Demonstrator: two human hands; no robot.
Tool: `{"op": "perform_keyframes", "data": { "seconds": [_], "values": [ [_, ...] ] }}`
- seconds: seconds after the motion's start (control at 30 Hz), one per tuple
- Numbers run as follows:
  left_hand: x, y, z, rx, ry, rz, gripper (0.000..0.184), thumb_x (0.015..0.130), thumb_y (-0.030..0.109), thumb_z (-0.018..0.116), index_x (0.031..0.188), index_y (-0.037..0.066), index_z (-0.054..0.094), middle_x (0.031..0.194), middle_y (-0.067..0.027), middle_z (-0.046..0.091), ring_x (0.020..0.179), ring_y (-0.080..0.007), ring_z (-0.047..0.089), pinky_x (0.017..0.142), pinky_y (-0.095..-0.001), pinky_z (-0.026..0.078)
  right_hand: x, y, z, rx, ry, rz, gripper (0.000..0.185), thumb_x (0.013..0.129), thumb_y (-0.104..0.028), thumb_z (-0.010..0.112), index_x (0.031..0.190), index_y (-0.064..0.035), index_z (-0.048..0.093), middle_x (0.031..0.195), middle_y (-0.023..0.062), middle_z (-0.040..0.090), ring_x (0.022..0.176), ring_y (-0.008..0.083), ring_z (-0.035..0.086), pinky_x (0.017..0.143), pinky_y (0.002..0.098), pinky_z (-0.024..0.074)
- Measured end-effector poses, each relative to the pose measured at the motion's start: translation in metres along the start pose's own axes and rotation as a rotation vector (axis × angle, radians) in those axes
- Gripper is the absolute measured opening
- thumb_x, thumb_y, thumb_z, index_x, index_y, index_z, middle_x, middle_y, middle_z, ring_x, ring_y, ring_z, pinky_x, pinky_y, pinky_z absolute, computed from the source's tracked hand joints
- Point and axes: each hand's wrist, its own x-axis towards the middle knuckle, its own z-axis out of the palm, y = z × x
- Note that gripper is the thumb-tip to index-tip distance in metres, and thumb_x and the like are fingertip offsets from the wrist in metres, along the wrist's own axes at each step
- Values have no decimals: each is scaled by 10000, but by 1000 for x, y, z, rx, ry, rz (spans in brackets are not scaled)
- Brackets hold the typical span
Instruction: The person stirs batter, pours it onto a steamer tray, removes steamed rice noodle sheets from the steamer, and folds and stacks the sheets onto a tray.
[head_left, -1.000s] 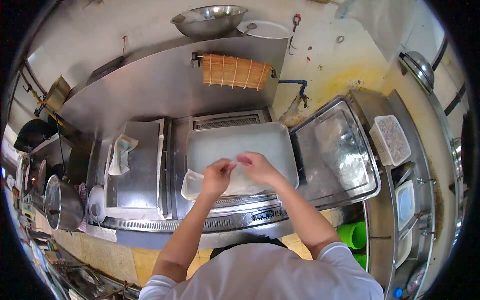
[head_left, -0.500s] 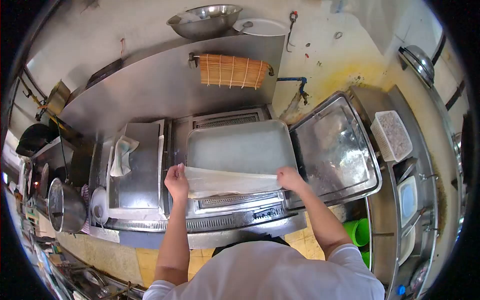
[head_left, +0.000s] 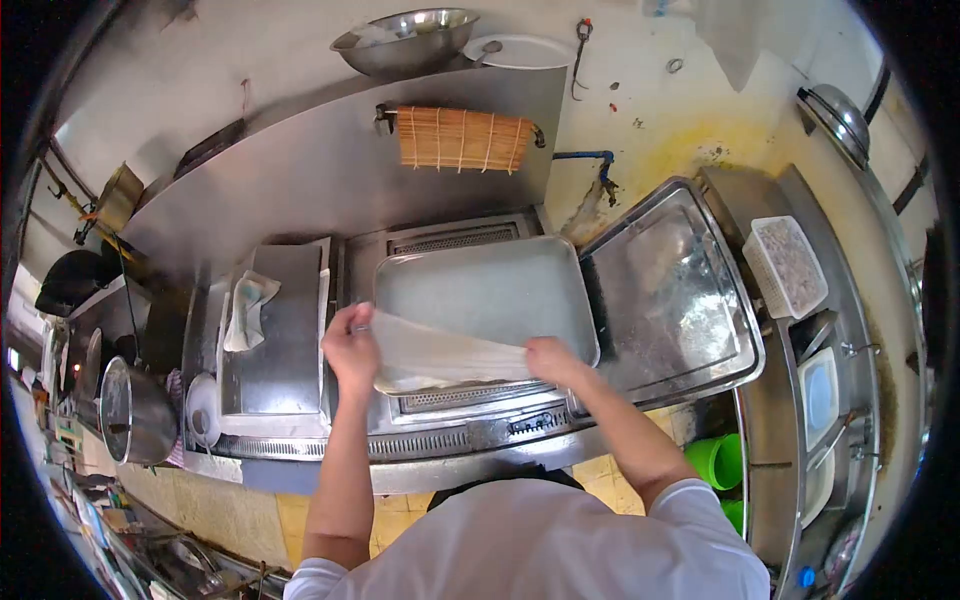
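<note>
A thin, whitish translucent sheet (head_left: pixel 440 354) is stretched between my two hands over the near part of a shallow metal tray (head_left: pixel 480 285). My left hand (head_left: pixel 351 345), at the tray's left edge, is closed on one end of the sheet. Near the tray's front right, my right hand (head_left: pixel 553 359) grips the other end, lower than the left. Whitish liquid or coating fills the tray, which rests on the metal worktop. What the sheet is made of cannot be told.
To the right lies a large wet metal tray (head_left: pixel 670 295), with a white basket (head_left: pixel 785 267) beyond it. A cloth (head_left: pixel 249 311) lies on a metal lid (head_left: pixel 285 350) at left. A bamboo mat (head_left: pixel 465 139) hangs behind. A pot (head_left: pixel 137 412) stands far left.
My hands came together over the tray, then moved apart with the sheet stretched between them. Since then my left hand has risen slightly and my right hand has moved left.
</note>
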Motion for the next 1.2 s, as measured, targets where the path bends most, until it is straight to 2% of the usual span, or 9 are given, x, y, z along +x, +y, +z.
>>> {"op": "perform_keyframes", "data": {
  "seconds": [0.03,0.13,0.27,0.43,0.67,0.77,1.0,1.03,1.2],
  "values": [
    [1,-19,-9,149,39,-42,219,977,196,702,933,-17,733,783,-134,716,735,-179,639,743,-305,511,-10,15,-8,12,22,31,337,918,-211,472,1012,-13,727,1021,244,716,967,454,675,894,532,535],
    [-16,-84,-19,268,-26,-284,208,945,206,731,916,1,723,821,-130,713,756,-215,668,746,-354,535,-22,27,-28,128,32,164,326,918,-228,503,986,-6,732,1012,221,724,935,456,675,858,513,541],
    [-43,-130,5,510,-261,-31,327,874,282,798,1041,22,690,992,-173,707,942,-315,690,866,-440,540,-13,-1,-59,357,72,137,276,899,-228,596,955,0,742,944,205,736,857,385,700,797,439,546],
    [-58,32,72,-64,-878,175,253,901,159,744,1116,48,669,1065,-134,704,990,-318,681,894,-403,536,-9,-113,-150,524,-72,-13,178,860,-85,667,1000,-14,750,877,93,735,808,176,659,754,324,523],
    [-12,116,71,-109,-609,307,45,974,41,650,988,2,665,873,-134,672,810,-201,641,736,-327,514,23,-120,-162,1085,35,-362,401,881,14,618,1281,-3,616,1202,46,670,1033,111,608,919,292,491],
    [-4,136,67,-102,-514,484,106,998,105,660,1028,9,692,836,-109,691,770,-152,644,698,-315,521,32,-142,-156,1138,-24,-302,303,898,6,601,1197,0,653,1104,29,687,1006,103,619,899,291,502],
    [29,181,37,-27,-598,244,138,934,127,748,974,-6,749,796,-94,737,727,-128,669,653,-306,530,34,-176,-191,938,163,-343,156,928,-56,582,965,23,710,859,-1,681,841,75,603,764,287,506],
    [32,180,37,-11,-525,384,82,892,75,744,958,28,757,801,-143,734,711,-237,713,671,-335,546,37,-177,-192,944,191,-360,168,926,-70,576,957,32,706,846,3,677,830,70,594,736,292,499],
    [33,193,34,-4,-347,587,169,809,-37,694,947,35,761,875,-148,747,779,-253,740,698,-344,564,35,-198,-197,935,144,-338,226,900,-97,534,961,55,689,823,49,679,807,111,600,729,335,503]
  ]
}}
